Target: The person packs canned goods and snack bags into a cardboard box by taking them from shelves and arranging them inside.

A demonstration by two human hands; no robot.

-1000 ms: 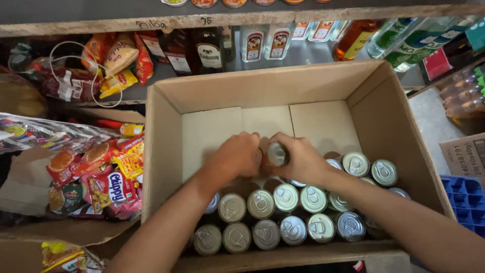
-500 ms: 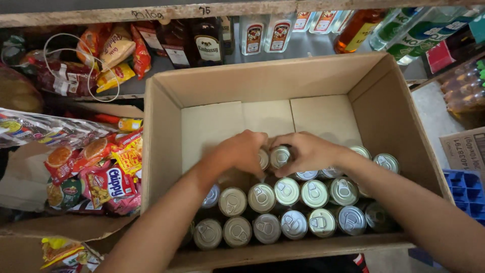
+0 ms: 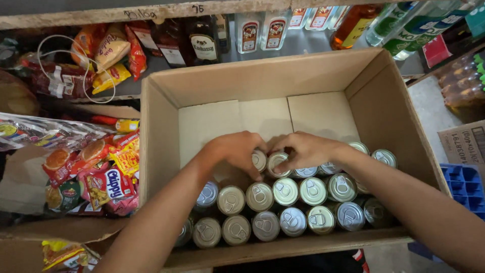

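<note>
Looking down from the head camera, a large open cardboard box (image 3: pixel 374 116) is seen filling the middle of the frame, its near half packed with upright silver cans (image 3: pixel 285 192) in rows and its far half left as bare cardboard floor.

At the centre, the left hand (image 3: pixel 237 151) is laid over the far row, its fingers curled down and closed round the top of one can (image 3: pixel 259 160), of which only part of the lid is shown. Just beside it, toward 3 o'clock, the right hand (image 3: pixel 303 150) is curled likewise, and a second can (image 3: pixel 278 163) is pinched between its thumb and fingers. The two held cans stand touching or nearly so; which cannot be told. Both forearms are brought in from 6 o'clock, over the packed rows.

At 9 o'clock, outside the box wall, bright snack packets (image 3: pixel 96 172) are heaped. At 12 o'clock, bottles (image 3: pixel 204 38) are lined up on a shelf under a wooden plank (image 3: pixel 151 12). At 3 o'clock, low down, a blue plastic crate (image 3: pixel 465 184) is partly seen.
</note>
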